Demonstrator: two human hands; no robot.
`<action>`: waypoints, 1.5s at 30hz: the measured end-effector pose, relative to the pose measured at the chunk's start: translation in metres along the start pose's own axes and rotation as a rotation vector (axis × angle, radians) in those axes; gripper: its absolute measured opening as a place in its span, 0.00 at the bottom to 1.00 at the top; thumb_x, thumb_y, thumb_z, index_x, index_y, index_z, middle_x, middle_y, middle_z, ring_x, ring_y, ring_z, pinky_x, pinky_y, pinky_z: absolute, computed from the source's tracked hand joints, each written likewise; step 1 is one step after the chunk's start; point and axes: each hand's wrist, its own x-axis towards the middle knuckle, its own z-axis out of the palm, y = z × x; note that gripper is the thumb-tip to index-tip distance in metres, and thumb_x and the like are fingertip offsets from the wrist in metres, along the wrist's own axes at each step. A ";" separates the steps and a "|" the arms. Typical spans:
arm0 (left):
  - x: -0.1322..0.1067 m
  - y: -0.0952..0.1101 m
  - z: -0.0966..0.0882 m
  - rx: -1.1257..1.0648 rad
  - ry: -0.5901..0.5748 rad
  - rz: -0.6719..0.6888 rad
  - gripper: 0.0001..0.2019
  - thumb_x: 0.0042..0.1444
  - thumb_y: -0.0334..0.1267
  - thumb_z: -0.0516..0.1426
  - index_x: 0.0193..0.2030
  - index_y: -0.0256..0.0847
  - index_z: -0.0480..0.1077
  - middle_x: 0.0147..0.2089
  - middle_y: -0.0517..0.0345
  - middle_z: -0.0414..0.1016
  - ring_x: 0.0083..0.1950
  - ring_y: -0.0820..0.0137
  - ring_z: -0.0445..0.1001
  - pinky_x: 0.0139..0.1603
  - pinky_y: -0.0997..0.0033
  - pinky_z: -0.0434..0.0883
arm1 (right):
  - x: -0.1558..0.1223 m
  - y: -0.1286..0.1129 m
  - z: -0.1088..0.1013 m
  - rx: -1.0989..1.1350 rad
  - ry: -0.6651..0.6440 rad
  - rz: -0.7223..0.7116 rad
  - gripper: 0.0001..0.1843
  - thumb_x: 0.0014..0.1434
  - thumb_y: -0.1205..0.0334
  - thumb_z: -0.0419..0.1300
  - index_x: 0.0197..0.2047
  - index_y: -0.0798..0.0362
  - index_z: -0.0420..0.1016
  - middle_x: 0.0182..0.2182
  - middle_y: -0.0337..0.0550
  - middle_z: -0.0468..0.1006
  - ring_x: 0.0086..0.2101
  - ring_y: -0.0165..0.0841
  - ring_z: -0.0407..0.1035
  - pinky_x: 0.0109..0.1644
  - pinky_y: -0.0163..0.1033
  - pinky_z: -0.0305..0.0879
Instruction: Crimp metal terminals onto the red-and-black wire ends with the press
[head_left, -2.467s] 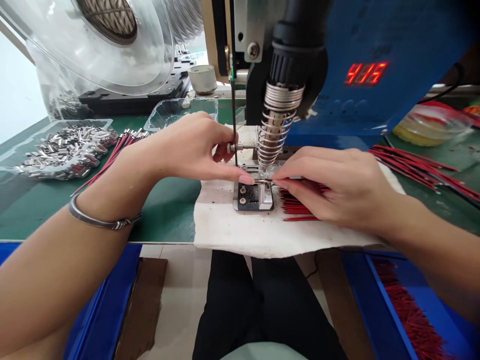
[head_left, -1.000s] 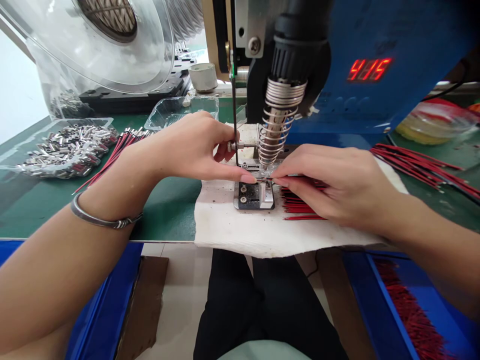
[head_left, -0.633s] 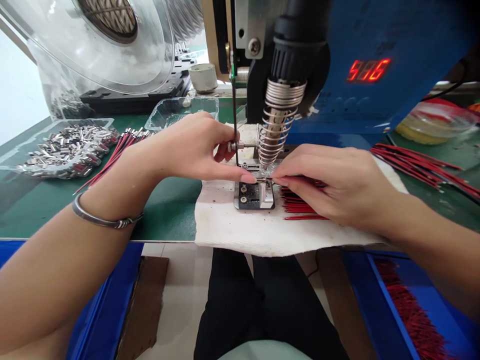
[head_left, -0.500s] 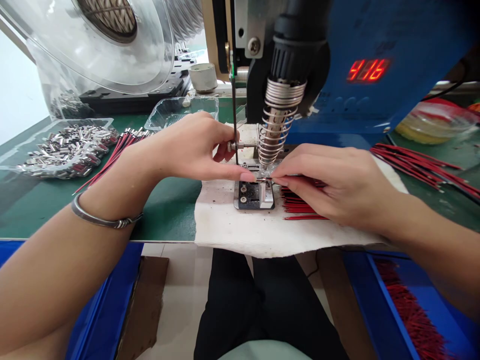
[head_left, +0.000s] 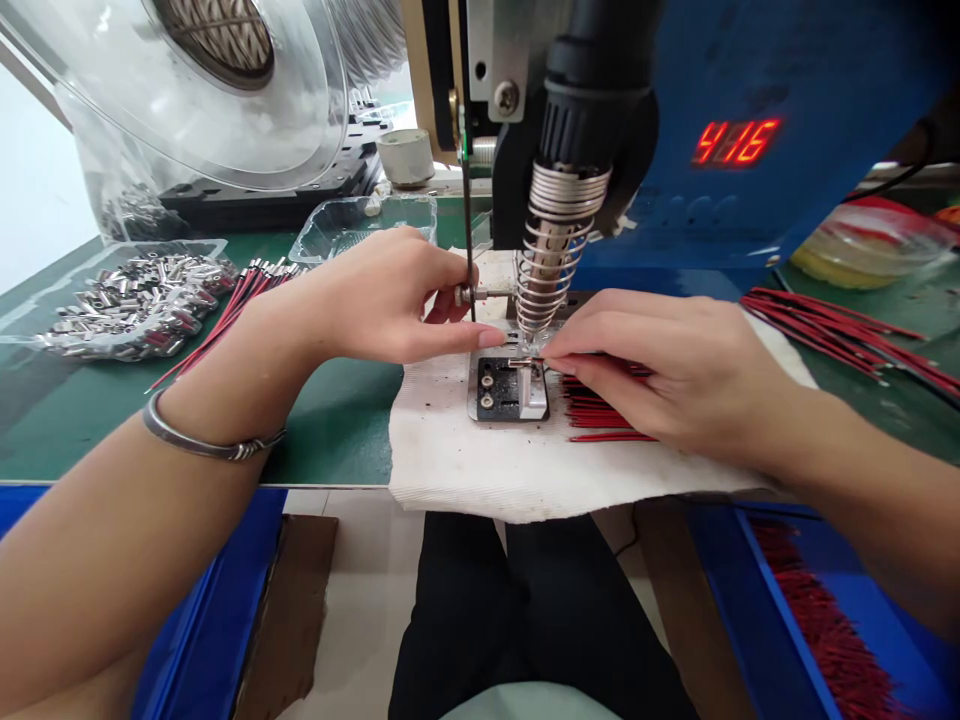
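My right hand (head_left: 652,365) pinches the end of a wire (head_left: 553,364) at a small metal fixture (head_left: 532,395). A slim metal piece (head_left: 523,362) lies across the fixture's top, in line with my fingertips. My left hand (head_left: 420,300) is at the fixture's left, thumb stretched out and apart from the metal piece, the other fingers bent near a thin upright rod (head_left: 469,220). The soldering head, with its coiled spring (head_left: 551,260), points down just above the fixture. Red and black wires (head_left: 600,410) lie under my right hand on a white cloth (head_left: 480,470).
At left, a clear tray (head_left: 142,300) holds small metal connectors beside wires with metal ends (head_left: 247,290). More red and black wires (head_left: 832,330) lie right. A blue machine (head_left: 675,220) reads 416. A clear spool (head_left: 300,120) stands behind. Below right, a blue bin (head_left: 787,620) holds wires.
My left thumb has lifted slightly up and left, off the metal piece on the fixture, which now shows more fully. My right hand stays nearly still, pinching the wire.
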 end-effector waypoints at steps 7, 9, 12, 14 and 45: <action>0.000 0.000 0.001 -0.007 0.014 0.000 0.23 0.70 0.59 0.62 0.28 0.51 0.64 0.24 0.62 0.69 0.27 0.66 0.63 0.39 0.56 0.63 | 0.001 0.001 0.000 -0.005 0.005 -0.010 0.11 0.86 0.69 0.63 0.52 0.48 0.86 0.46 0.41 0.92 0.43 0.36 0.87 0.44 0.40 0.81; 0.000 0.001 0.001 -0.009 0.020 0.012 0.22 0.69 0.59 0.62 0.28 0.51 0.63 0.23 0.63 0.66 0.26 0.66 0.62 0.39 0.56 0.62 | 0.001 0.001 0.000 -0.007 0.008 -0.015 0.11 0.86 0.70 0.63 0.52 0.48 0.86 0.46 0.42 0.92 0.43 0.36 0.88 0.44 0.40 0.81; 0.000 0.002 0.001 -0.012 0.015 0.004 0.22 0.69 0.58 0.62 0.29 0.51 0.64 0.22 0.64 0.64 0.26 0.67 0.61 0.38 0.56 0.62 | 0.001 0.001 0.000 -0.002 0.003 -0.009 0.12 0.86 0.69 0.62 0.53 0.47 0.88 0.47 0.41 0.93 0.44 0.37 0.89 0.46 0.41 0.83; 0.000 0.002 0.000 -0.015 0.012 -0.008 0.21 0.68 0.58 0.62 0.29 0.51 0.64 0.22 0.64 0.64 0.27 0.67 0.61 0.38 0.57 0.62 | 0.000 0.001 0.000 0.006 -0.005 0.000 0.13 0.85 0.70 0.62 0.54 0.46 0.89 0.47 0.41 0.93 0.44 0.37 0.88 0.47 0.41 0.84; 0.003 0.008 0.000 -0.009 0.016 -0.043 0.23 0.67 0.57 0.61 0.27 0.50 0.61 0.26 0.57 0.75 0.29 0.68 0.60 0.42 0.60 0.65 | 0.000 -0.004 0.000 -0.021 0.036 0.010 0.10 0.84 0.69 0.66 0.52 0.45 0.88 0.46 0.39 0.94 0.42 0.36 0.89 0.44 0.41 0.82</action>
